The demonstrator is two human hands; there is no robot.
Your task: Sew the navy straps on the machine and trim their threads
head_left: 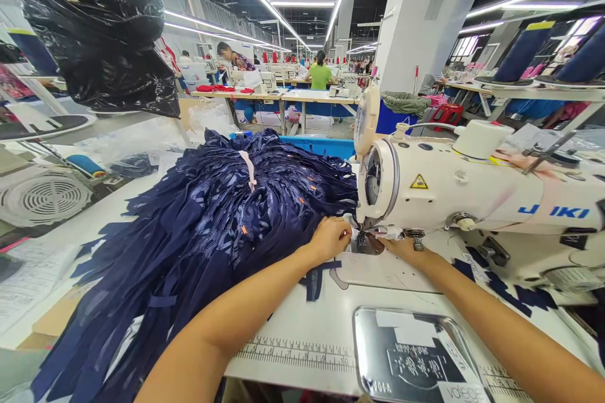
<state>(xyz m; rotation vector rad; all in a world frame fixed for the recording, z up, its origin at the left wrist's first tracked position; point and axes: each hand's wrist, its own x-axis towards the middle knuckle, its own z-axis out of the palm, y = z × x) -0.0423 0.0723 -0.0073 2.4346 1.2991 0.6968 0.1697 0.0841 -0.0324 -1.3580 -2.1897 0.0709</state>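
Taking the presser foot point(362, 240) as the dial's centre, the person's left hand point(332, 238) sits just beside it at nine o'clock, fingers curled. The right hand point(401, 250) reaches in from three o'clock, partly hidden under the sewing machine point(439, 186), fingertips near the foot. Whether either hand grips fabric is too small to tell. A large heap of navy fabric pieces point(198, 227) spreads at nine o'clock, past the left hand, with a pale tie point(248, 170) across its top. A shiny metal plate point(372, 349) lies at five o'clock, a printed scale point(297, 356) at seven.
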